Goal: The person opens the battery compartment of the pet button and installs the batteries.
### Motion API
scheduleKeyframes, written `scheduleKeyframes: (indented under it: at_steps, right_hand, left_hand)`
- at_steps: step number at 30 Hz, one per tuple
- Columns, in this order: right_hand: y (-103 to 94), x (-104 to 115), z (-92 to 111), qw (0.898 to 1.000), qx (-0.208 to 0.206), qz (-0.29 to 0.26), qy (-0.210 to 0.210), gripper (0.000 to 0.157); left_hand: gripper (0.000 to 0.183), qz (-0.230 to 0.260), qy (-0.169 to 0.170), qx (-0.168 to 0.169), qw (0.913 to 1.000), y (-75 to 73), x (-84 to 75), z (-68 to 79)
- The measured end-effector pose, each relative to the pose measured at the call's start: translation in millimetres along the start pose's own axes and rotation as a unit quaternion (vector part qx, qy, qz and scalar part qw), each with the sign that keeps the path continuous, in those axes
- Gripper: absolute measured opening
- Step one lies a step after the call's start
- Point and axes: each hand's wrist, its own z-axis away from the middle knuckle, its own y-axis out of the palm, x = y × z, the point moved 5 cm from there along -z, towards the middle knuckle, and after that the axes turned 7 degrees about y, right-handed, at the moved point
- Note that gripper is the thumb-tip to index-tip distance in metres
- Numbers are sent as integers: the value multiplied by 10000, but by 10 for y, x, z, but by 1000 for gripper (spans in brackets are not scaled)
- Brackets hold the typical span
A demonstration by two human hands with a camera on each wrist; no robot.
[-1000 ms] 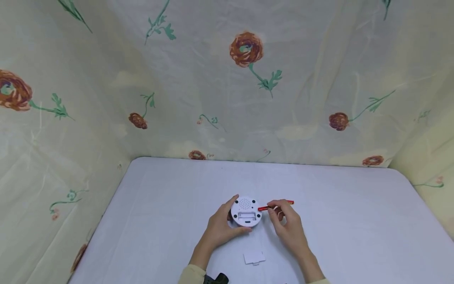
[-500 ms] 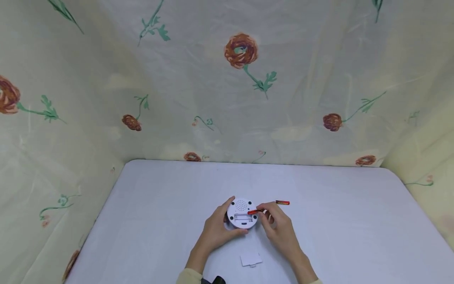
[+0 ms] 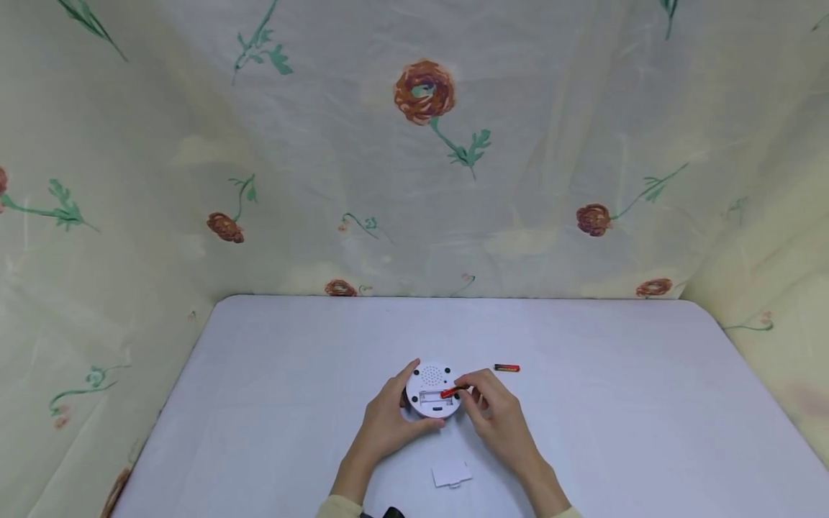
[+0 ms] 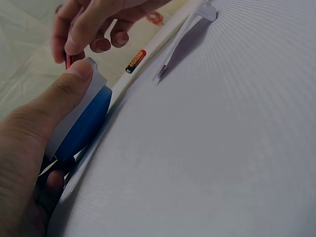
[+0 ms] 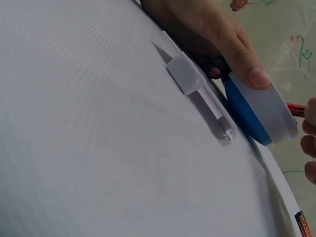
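My left hand grips a round white device by its edge, thumb at the near side and fingers round the far side. Its underside faces up, showing speaker holes, dark feet and an uncovered battery compartment. From the side, a blue body shows below the white base. My right hand pinches a red battery between thumb and fingertips, its free end over the compartment. In the right wrist view the battery sticks out from the fingertips at the device's top face.
A second red and black battery lies on the white table beyond my right hand. Nearer to me lies a white battery cover. Flower-patterned cloth hangs behind and at both sides of the table.
My right hand has brought the battery leftward from the device's right edge to over its compartment. The left hand keeps its hold on the device. The whole head view has shifted a little.
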Motion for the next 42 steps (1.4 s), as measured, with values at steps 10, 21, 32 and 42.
scheduleKeyframes:
  at_steps: [10,21,32,42]
  right_hand:
    - [65,-15,29,9985,333,-152,402,16]
    - [100,-12,40,9983,203,-211,499,15]
    - [142,-31,34,9966,3,-530,632,11]
    - [143,-37,39,9868,-289,-1014,1227,12]
  left_hand:
    - [103,42,14,-40,10000,-4,-8,5]
    - [103,39,4,-3,10000,14,-5,1]
    - [104,62,-59,-24,10000,-7,3,4]
    - [104,129,-102,-4,9999,13,-6,6]
